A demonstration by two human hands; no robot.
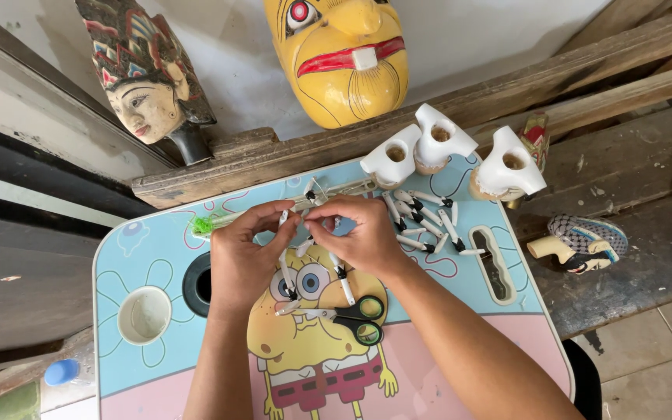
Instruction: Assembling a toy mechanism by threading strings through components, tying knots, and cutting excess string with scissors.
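Observation:
My left hand [244,257] and my right hand [358,232] meet over the middle of a small cartoon-printed lap table [141,257]. Their fingertips pinch a small white feather piece with a black tip [302,223] between them. More white pieces with black tips [425,219] lie in a loose pile just right of my right hand. Others lie below my hands near black-handled scissors [358,317]. A green-tipped stick [205,225] lies left of my left hand.
Three white carved wooden pieces [439,140] stand at the table's far edge. A yellow mask [340,54] and a painted face mask [145,74] lean on the wall. A small painted figure [577,243] lies on the wooden bench at right. The table has a cup hole [197,284].

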